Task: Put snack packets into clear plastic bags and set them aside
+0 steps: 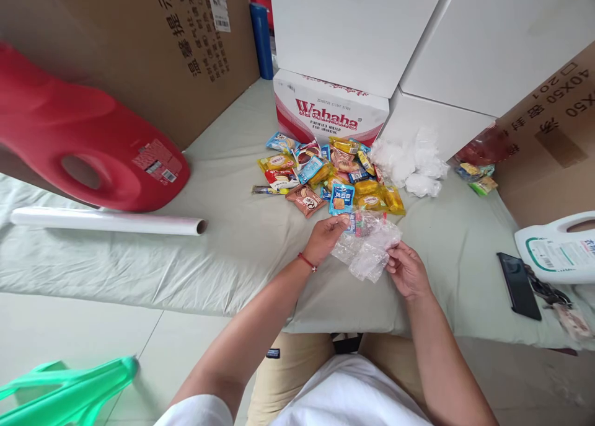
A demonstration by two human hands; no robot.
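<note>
Between both hands, just above the cloth-covered table, is a crinkled clear plastic bag (pixel 369 255). My left hand (pixel 326 237), with a red string bracelet at the wrist, pinches its upper left side. A small red-and-blue packet (pixel 357 223) shows by those fingertips; whether it lies inside the bag I cannot tell. My right hand (pixel 409 270) pinches the bag's right edge between thumb and fingers. Just beyond is a pile of wrapped snacks (pixel 341 165) in yellow, red, blue and brown. Beside that pile sits a heap of clear plastic bags (pixel 411 159).
A Wahaba-style printed "Wahaha" carton (pixel 330 110) and white boxes (pixel 344 29) stand behind. At left are a red jug (pixel 116 141) and a white film roll (pixel 106 220). A phone (pixel 518 284), a white bottle (pixel 553 249) and more snack packets (pixel 481 177) lie right.
</note>
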